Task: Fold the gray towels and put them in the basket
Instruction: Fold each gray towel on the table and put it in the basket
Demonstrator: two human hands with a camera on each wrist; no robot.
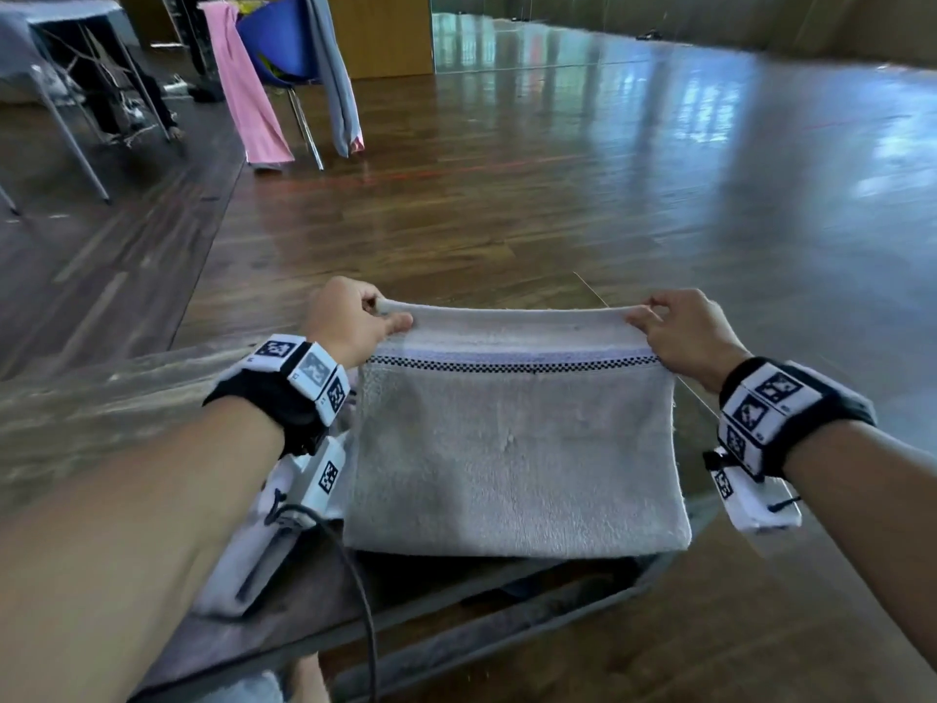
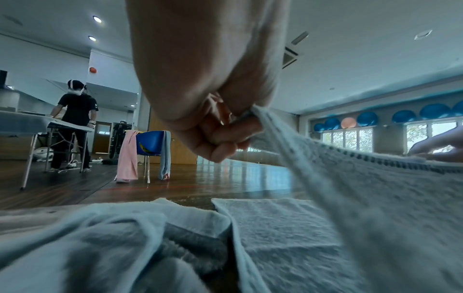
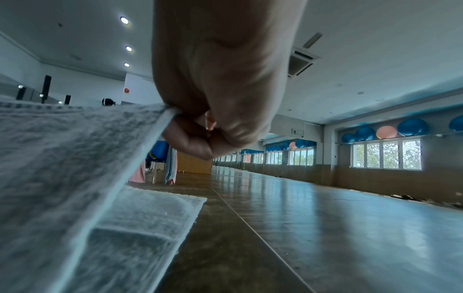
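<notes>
I have the gray towel [image 1: 512,449] lifted off the table [image 1: 101,413], with my left hand [image 1: 350,317] pinching its left top corner and my right hand [image 1: 684,329] pinching the right one, thumbs and curled fingers clamped on the hem. I hold both corners level and well apart so the cloth hangs flat, its checkered stripe running straight just below the hem; I judge that keeps the edges matched for the next fold. The towel's lower edge hangs toward me, just above the table. Beneath the towel, the wrist views show another flat towel [image 3: 150,214] lying spread on the table, and beside that a crumpled towel [image 2: 112,228] to the left. I cannot see the basket anywhere.
</notes>
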